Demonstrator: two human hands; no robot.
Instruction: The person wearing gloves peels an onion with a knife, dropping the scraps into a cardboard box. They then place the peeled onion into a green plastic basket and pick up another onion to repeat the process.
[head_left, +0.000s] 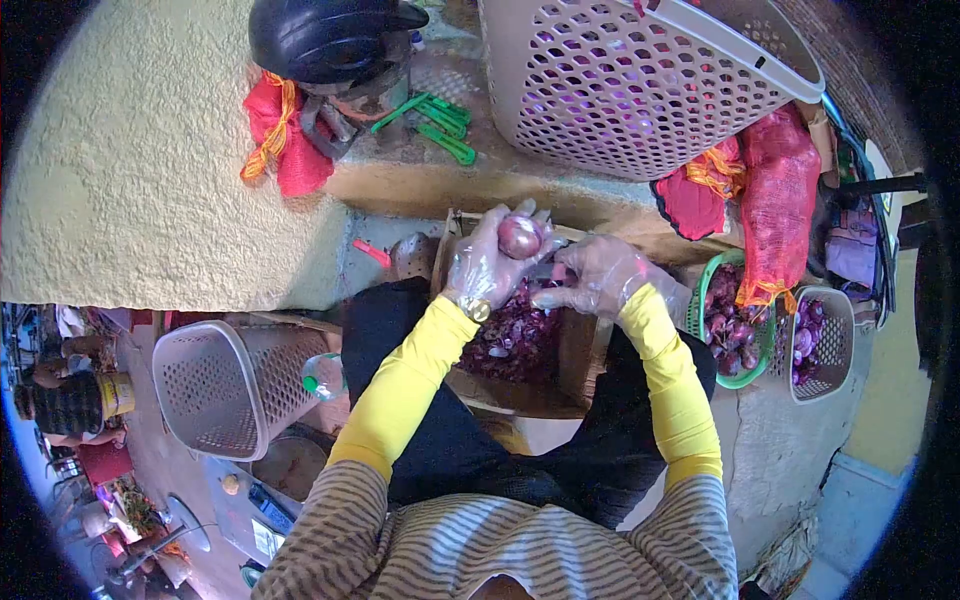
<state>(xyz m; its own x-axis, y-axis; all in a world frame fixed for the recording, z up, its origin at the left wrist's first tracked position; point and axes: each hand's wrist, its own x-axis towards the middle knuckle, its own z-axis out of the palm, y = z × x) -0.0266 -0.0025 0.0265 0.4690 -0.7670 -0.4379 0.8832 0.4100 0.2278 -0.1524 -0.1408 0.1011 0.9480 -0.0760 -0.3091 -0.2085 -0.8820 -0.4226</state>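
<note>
In the head view my left hand [485, 262], in a clear plastic glove, holds a peeled-looking purple onion [520, 237] on its palm and fingers. My right hand [600, 280], gloved too, is just to the right with its fingers bent towards the thumb; a small dark thing shows at the fingertips, too unclear to name. Both hands are over a wooden box [585, 365] between my knees. Purple onion skins [510, 340] fill the bottom of the box.
A green basket [752, 372] of onions and a smaller basket [845, 345] stand at right. A large basket [600, 90], red net bags [775, 190] and green-handled tools [440, 125] lie ahead. At left are an empty basket [235, 385] and a bottle [325, 376].
</note>
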